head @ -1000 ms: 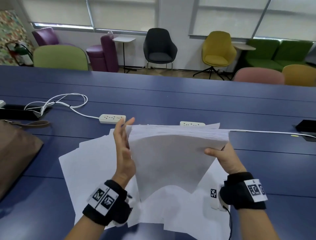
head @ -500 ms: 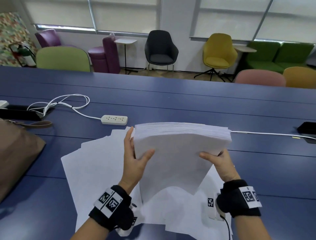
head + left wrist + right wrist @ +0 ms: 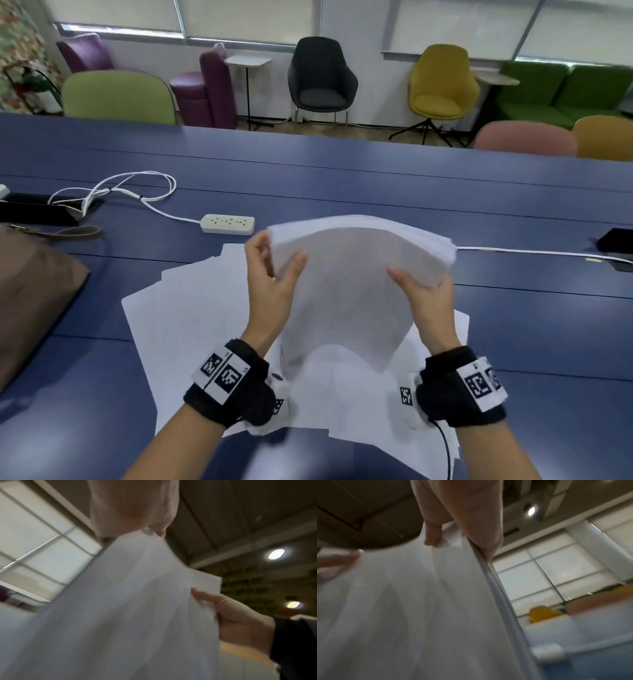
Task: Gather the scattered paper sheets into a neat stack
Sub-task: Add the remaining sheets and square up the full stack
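Note:
A thick bundle of white paper sheets [image 3: 356, 274] stands upright above the blue table [image 3: 342, 178], bowed so its top edge arches. My left hand [image 3: 274, 270] grips its left edge, thumb on the near face. My right hand [image 3: 424, 291] grips the right edge, thumb across the front. The wrist views show the same bundle [image 3: 130, 608] [image 3: 412, 601] pinched by my left hand [image 3: 137, 526] and my right hand [image 3: 458, 531]. More loose sheets [image 3: 191, 308] lie fanned out flat on the table beneath the bundle.
A white power strip [image 3: 227, 223] with a looped cable [image 3: 137, 186] lies behind the sheets. A brown bag [image 3: 30, 291] sits at the left edge, a black device [image 3: 616, 240] at the right. Chairs line the table's far side.
The bundle has bent into an arch at its top edge. My left thumb has closed onto its near face, and both hands have shifted slightly inward on the edges.

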### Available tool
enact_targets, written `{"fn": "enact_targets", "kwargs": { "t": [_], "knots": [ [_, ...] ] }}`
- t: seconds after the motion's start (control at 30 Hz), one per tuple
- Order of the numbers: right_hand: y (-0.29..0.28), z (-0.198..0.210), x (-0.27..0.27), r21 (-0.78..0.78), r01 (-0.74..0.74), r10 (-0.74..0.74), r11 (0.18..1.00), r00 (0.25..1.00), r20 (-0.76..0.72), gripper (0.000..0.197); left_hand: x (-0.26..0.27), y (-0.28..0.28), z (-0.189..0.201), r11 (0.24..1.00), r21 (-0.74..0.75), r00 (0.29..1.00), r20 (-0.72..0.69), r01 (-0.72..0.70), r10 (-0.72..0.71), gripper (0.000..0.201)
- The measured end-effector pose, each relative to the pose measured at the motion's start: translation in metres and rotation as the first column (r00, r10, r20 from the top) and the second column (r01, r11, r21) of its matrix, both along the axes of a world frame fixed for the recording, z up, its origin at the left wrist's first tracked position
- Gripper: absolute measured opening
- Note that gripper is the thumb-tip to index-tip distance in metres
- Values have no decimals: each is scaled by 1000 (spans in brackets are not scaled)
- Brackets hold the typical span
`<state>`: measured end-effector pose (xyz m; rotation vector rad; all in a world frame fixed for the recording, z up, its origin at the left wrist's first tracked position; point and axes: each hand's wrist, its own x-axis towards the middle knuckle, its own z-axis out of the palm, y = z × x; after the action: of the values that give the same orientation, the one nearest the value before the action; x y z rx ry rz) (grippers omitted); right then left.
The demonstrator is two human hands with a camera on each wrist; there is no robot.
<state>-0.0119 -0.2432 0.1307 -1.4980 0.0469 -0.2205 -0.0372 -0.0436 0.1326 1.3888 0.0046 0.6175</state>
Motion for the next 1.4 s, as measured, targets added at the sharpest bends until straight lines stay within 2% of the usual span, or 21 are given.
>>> {"fn": "enact_targets", "kwargs": {
  "t": [0.13, 0.2, 0.3, 0.37, 0.43, 0.53, 0.6, 0.67, 0.73, 0.77, 0.8, 0.83, 0.87, 0.93, 1.0, 1.1, 1.17, 1.23, 1.27, 1.33, 1.4],
  "knots": [
    [-2, -46, -1, 12, -13, 15, 1000, 977, -213, 22, 6, 1, -59, 987, 23, 961, -233, 156, -147, 43],
    [-1, -65, -3, -10, -49, 44, 999, 949, -313, 24, 10, 4, -89, 984, 49, 930, -338, 169, -143, 49],
    [0, -91, -7, -54, -62, 33, 997, 905, -424, 19, 10, 8, -120, 961, 195, 873, -481, 199, -83, 48],
    [-1, -97, -6, -98, -34, -12, 995, 904, -428, 20, 11, 7, -121, 924, 326, 868, -496, 201, -14, 38],
    [-6, -90, -5, -110, -29, -16, 993, 922, -386, 10, 14, 2, -107, 897, 399, 878, -478, 193, 24, 35],
    [-27, -74, -9, -76, -13, -13, 997, 943, -334, 9, 19, -12, -85, 916, 341, 878, -479, 212, -25, 35],
    [-47, -77, -15, -118, 2, -43, 993, 937, -346, 9, 20, -26, -86, 911, 303, 839, -538, 281, -80, 35],
    [-66, -95, -23, -207, 14, -102, 978, 902, -420, 14, 17, -41, -101, 862, 314, 747, -656, 397, -106, 38],
    [-80, -126, -30, -419, -55, -204, 906, 812, -547, 33, 12, -54, -127, 762, 342, 592, -803, 550, -67, 46],
    [-84, -140, -33, -564, -165, -278, 809, 738, -615, 45, 9, -59, -138, 692, 368, 515, -857, 621, -7, 53],
    [-85, -151, -36, -671, -268, -370, 692, 666, -648, 57, 7, -62, -147, 648, 394, 474, -879, 652, 57, 60],
    [-86, -155, -38, -724, -330, -445, 605, 614, -652, 66, 6, -65, -152, 656, 405, 467, -880, 638, 89, 67],
    [-86, -155, -39, -742, -343, -482, 576, 591, -647, 72, 7, -68, -151, 696, 383, 468, -881, 608, 76, 74],
    [-85, -153, -38, -739, -295, -498, 605, 584, -641, 73, 14, -70, -151, 811, 257, 459, -888, 526, -17, 84],
    [-86, -151, -35, -712, -272, -490, 647, 566, -662, 74, 24, -69, -149, 875, 139, 414, -907, 463, -75, 80],
    [-89, -154, -33, -645, -195, -447, 739, 574, -686, 77, 35, -63, -148, 883, 50, 385, -910, 467, -152, 32],
    [-93, -157, -32, -602, -140, -408, 786, 613, -676, 72, 39, -62, -148, 864, 30, 395, -897, 502, -198, 16],
    [-95, -158, -32, -589, -98, -392, 802, 658, -643, 52, 41, -66, -146, 865, 33, 434, -874, 500, -218, 19],
    [-95, -158, -33, -587, -78, -391, 806, 675, -626, 46, 42, -69, -148, 862, 41, 457, -860, 506, -228, 33],
    [-95, -156, -32, -577, -64, -382, 814, 690, -615, 42, 40, -77, -148, 845, 34, 454, -855, 534, -252, 59],
    [-94, -153, -31, -559, -64, -364, 827, 697, -618, 39, 38, -83, -147, 829, 24, 451, -847, 559, -280, 64]
  ]
}}
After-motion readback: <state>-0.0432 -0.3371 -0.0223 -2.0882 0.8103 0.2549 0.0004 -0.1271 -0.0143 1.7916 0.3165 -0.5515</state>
